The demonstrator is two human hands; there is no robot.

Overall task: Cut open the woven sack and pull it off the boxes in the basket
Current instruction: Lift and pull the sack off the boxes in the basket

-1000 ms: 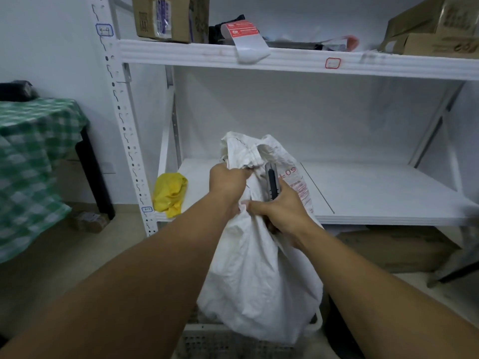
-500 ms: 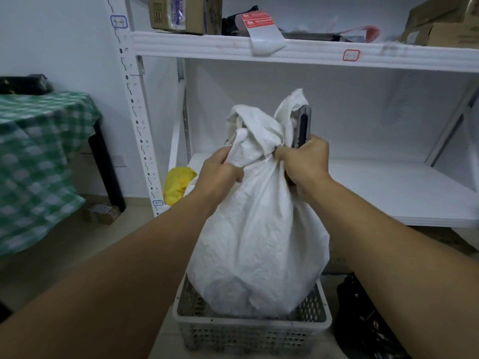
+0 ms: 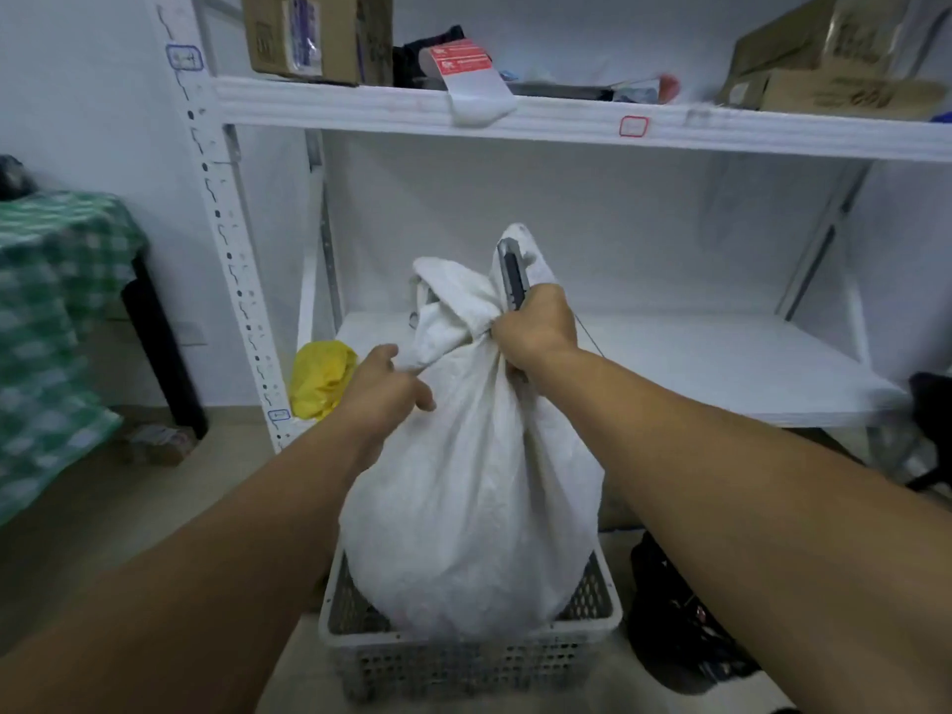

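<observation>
- Head view: one white shelving rack [image 3: 221,260] fills the background, with two shelves in sight.
- One tabletop under a green checked cloth [image 3: 51,301] stands at the far left.
- One white woven sack [image 3: 474,507] stands upright in the basket. Its lower half is bulging and its top is gathered into a twisted neck. What it holds is hidden.
- One pale perforated basket [image 3: 463,667] sits on the floor in front of the rack.
- Three cardboard boxes rest on the top shelf: one at the left [image 3: 309,33] and two stacked at the right [image 3: 834,69].
- One yellow bag [image 3: 322,376] lies at the lower shelf's left end.
- Two bare hands are on the sack. The left hand [image 3: 384,391] pinches a loose fold below the neck. The right hand [image 3: 536,332] is clenched at the neck around the knife.
- One dark utility knife [image 3: 512,273] points upward beside the sack's top.
</observation>
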